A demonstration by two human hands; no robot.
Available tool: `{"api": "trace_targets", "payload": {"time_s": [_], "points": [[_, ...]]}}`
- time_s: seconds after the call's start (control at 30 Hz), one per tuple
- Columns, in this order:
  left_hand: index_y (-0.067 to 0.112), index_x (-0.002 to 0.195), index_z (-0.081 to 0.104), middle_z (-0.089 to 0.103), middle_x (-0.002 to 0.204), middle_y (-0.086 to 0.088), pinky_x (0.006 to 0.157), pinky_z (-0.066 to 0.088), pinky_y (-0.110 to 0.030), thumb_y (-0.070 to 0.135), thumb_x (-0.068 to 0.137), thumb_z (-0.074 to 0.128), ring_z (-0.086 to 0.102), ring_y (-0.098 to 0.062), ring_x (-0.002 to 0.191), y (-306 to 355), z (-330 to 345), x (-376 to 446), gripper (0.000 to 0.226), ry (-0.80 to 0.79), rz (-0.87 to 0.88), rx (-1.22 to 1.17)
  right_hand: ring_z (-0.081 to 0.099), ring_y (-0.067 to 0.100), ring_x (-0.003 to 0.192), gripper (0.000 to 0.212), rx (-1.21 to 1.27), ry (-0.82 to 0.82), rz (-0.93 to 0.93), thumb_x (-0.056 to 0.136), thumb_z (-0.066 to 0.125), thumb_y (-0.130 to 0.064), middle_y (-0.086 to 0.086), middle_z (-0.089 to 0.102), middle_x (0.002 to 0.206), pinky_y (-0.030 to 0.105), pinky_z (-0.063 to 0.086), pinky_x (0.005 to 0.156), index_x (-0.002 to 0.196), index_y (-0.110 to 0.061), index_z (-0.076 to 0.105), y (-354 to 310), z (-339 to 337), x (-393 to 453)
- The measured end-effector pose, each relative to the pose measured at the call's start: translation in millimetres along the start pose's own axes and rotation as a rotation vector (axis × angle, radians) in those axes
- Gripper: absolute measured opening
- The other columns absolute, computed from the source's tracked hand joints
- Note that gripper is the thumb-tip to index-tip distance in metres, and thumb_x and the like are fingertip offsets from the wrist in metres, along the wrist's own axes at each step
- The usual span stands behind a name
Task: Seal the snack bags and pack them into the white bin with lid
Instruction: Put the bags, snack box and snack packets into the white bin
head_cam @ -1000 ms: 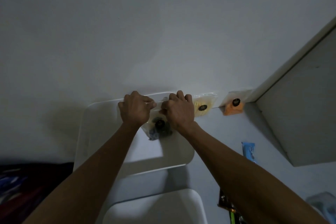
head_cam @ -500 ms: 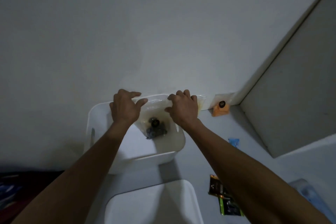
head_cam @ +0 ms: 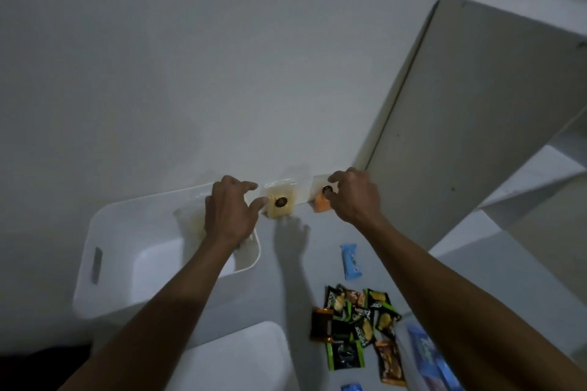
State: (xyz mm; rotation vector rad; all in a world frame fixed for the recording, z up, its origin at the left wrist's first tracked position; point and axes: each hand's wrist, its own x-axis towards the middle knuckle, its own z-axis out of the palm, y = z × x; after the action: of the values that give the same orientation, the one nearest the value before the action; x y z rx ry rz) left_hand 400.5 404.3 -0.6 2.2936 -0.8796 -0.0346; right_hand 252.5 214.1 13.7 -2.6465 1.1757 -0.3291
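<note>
your left hand (head_cam: pixel 227 214) hangs over the white bin (head_cam: pixel 104 263), grip spread and empty, fingertips just beside the yellow snack bag (head_cam: pixel 279 201) leaning on the wall. your right hand (head_cam: pixel 354 197) reaches the orange snack bag (head_cam: pixel 320 205), grip loosely curled, not visibly holding it. the lid (head_cam: pixel 241 359) lies on the bench nearer you.

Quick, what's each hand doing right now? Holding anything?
Left hand: open, empty, over the white bin.
Right hand: fingers curled at the orange snack bag; grip cannot be told.
</note>
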Motion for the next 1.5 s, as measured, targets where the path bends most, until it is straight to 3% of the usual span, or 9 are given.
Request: {"api": "trace_targets", "payload": {"time_s": [0.17, 0.33, 0.47, 0.57, 0.93, 1.23, 1.37, 1.5], "points": [[0.020, 0.122, 0.066, 0.058, 0.120, -0.008, 0.095, 0.044, -0.043, 0.036, 0.087, 0.070, 0.050, -0.028, 0.115, 20.9, 57.7, 28.2, 0.039, -0.010, -0.013, 0.124, 0.052, 0.026, 0.117, 0.036, 0.041, -0.026, 0.057, 0.087, 0.070, -0.031, 0.006, 0.061, 0.120, 0.046, 0.048, 0.093, 0.122, -0.022, 0.065, 57.1, 17.1, 44.1], [0.018, 0.123, 0.065, 0.059, 0.116, -0.011, 0.089, 0.046, -0.044, 0.031, 0.089, 0.067, 0.051, -0.031, 0.108, 23.2, 112.5, 64.1, 0.037, 0.008, -0.044, 0.312, 0.051, 0.028, 0.117, 0.038, 0.004, -0.060, -0.022, 0.087, 0.067, -0.023, 0.006, 0.060, 0.120, 0.044, 0.047, 0.091, 0.124, -0.023, 0.064, 95.9, 51.5, 101.9], [0.010, 0.112, 0.071, 0.061, 0.099, -0.014, 0.075, 0.047, -0.044, 0.022, 0.082, 0.073, 0.055, -0.035, 0.092, 10.9, 146.5, 85.7, 0.033, 0.026, -0.046, 0.349, 0.051, 0.029, 0.112, 0.036, -0.061, -0.066, -0.124, 0.087, 0.062, -0.020, 0.005, 0.061, 0.118, 0.043, 0.046, 0.087, 0.122, -0.026, 0.064, 112.4, 81.7, 138.5], [0.014, 0.103, 0.072, 0.059, 0.096, -0.011, 0.073, 0.045, -0.043, 0.022, 0.078, 0.074, 0.055, -0.035, 0.092, 3.1, 166.1, 92.6, 0.026, 0.018, -0.043, 0.457, 0.052, 0.028, 0.111, 0.034, -0.083, -0.070, -0.188, 0.087, 0.061, -0.020, 0.003, 0.061, 0.117, 0.043, 0.045, 0.086, 0.120, -0.026, 0.066, 120.2, 100.3, 155.4], [0.014, 0.088, 0.073, 0.062, 0.097, -0.013, 0.072, 0.042, -0.044, 0.018, 0.075, 0.071, 0.057, -0.037, 0.094, -11.0, 188.3, 99.1, 0.014, 0.136, 0.016, 0.583, 0.059, 0.029, 0.095, 0.016, -0.109, 0.048, -0.295, 0.081, 0.070, -0.022, 0.001, 0.067, 0.096, 0.040, 0.046, 0.069, 0.095, -0.025, 0.076, 126.4, 131.2, 174.4], [0.015, 0.077, 0.067, 0.062, 0.095, -0.007, 0.071, 0.036, -0.043, 0.022, 0.077, 0.061, 0.053, -0.035, 0.092, -8.8, 188.1, 87.7, 0.009, 0.152, 0.080, 0.607, 0.057, 0.030, 0.092, 0.009, -0.134, 0.058, -0.444, 0.077, 0.075, -0.019, 0.003, 0.069, 0.097, 0.037, 0.044, 0.065, 0.084, -0.014, 0.073, 136.9, 129.9, 164.3], [0.017, 0.076, 0.065, 0.067, 0.082, -0.003, 0.076, 0.037, -0.042, 0.020, 0.077, 0.066, 0.058, -0.032, 0.089, -8.1, 185.8, 79.7, 0.003, 0.088, 0.111, 0.564, 0.058, 0.030, 0.095, 0.010, -0.133, -0.004, -0.462, 0.083, 0.067, -0.021, 0.004, 0.071, 0.089, 0.039, 0.044, 0.073, 0.091, -0.016, 0.066, 140.4, 120.3, 156.7], [0.019, 0.089, 0.066, 0.069, 0.078, -0.004, 0.076, 0.034, -0.040, 0.017, 0.074, 0.074, 0.060, -0.030, 0.086, -1.0, 181.4, 75.3, 0.017, 0.009, 0.100, 0.559, 0.056, 0.031, 0.106, 0.032, -0.129, -0.058, -0.437, 0.087, 0.063, -0.012, 0.008, 0.071, 0.101, 0.042, 0.045, 0.078, 0.118, -0.018, 0.062, 135.5, 109.3, 146.7]]}}
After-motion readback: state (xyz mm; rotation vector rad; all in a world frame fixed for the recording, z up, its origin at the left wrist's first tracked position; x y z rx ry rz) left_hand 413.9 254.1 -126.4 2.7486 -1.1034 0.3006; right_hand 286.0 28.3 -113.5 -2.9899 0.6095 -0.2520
